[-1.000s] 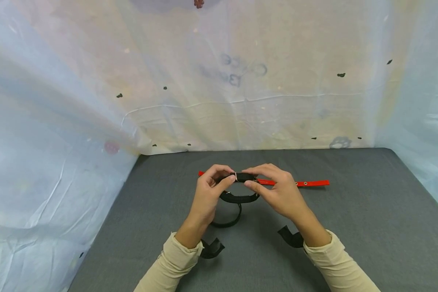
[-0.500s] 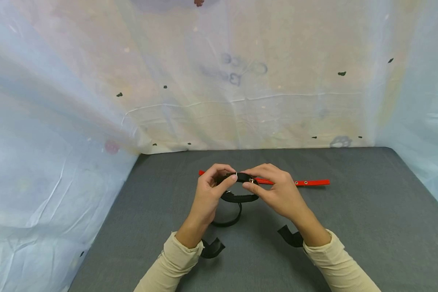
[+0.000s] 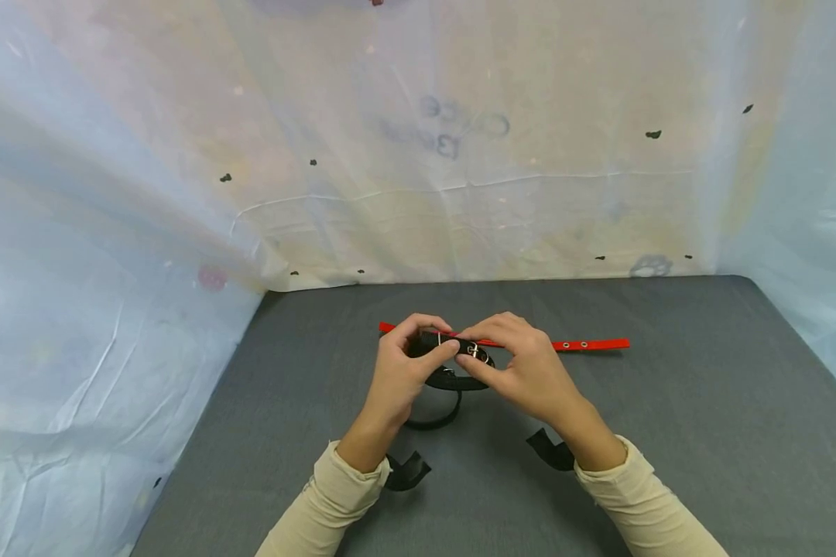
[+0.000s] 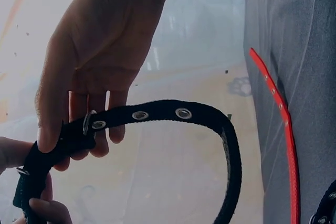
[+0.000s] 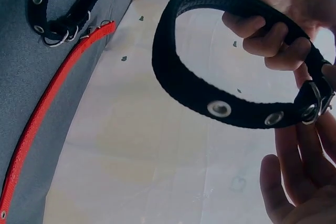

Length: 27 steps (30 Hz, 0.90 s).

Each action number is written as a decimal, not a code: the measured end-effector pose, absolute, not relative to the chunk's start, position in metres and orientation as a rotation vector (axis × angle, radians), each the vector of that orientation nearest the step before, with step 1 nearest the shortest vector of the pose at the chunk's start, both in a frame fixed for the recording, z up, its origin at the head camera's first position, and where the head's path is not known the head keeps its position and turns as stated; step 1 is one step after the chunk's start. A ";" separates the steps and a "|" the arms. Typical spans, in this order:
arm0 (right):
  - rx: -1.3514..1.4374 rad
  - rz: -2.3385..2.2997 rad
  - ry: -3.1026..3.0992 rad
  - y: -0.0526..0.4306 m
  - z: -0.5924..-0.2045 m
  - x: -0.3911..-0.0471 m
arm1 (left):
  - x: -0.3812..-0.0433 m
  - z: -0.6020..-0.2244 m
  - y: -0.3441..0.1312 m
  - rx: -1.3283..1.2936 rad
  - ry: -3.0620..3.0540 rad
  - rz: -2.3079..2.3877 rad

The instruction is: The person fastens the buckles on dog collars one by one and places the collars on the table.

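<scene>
The left hand (image 3: 393,375) pinched a black fabric strap with round metal eyelets (image 5: 167,62), thumb in front and fairly straight fingers behind it. Just beside, the right hand (image 3: 532,363) pinched the same strap close to its silvery metal buckle (image 3: 473,352), the remaining fingers curled against the band. The two hands' fingertips came close together; whether they touched could not be told. By the left fingers, a thin silvery metal ring (image 4: 88,123) stood across the band.

The strap was held up above the table, bent round into a closed loop. Its ends looked already brought together, so the fastening seemed well along; whether the buckle's prong sat in an eyelet was too small to tell, and settling that appeared to be the part left.

Lower down, on the grey cloth-covered table (image 3: 704,402), lay a second black strap, curved and eyeleted (image 5: 39,13); whether it was fastened did not show clearly. Past the hands, a long flat red strap with metal eyelets (image 3: 592,345) lay nearly straight, held by neither hand and apparently not begun. Behind the table rose pale, creased sheeting (image 3: 404,232)
</scene>
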State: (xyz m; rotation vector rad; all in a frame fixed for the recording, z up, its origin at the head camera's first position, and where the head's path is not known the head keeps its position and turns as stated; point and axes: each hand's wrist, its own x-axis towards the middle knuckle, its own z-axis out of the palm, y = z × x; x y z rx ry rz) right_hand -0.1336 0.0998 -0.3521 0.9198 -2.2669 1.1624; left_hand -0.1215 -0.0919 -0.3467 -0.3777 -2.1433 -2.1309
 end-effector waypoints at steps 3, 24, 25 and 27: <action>0.913 1.159 -2.253 0.099 -0.353 -0.133 | -0.122 -0.347 -0.092 -0.370 -2.121 -2.121; 0.884 1.214 -2.138 0.105 -0.350 -0.136 | -0.126 -0.345 -0.099 -0.560 -2.086 -2.105; 0.892 1.216 -2.142 0.105 -0.350 -0.135 | -0.126 -0.345 -0.100 -0.570 -2.100 -2.102; 0.908 1.203 -2.155 0.105 -0.350 -0.135 | -0.127 -0.346 -0.100 -0.583 -2.125 -2.095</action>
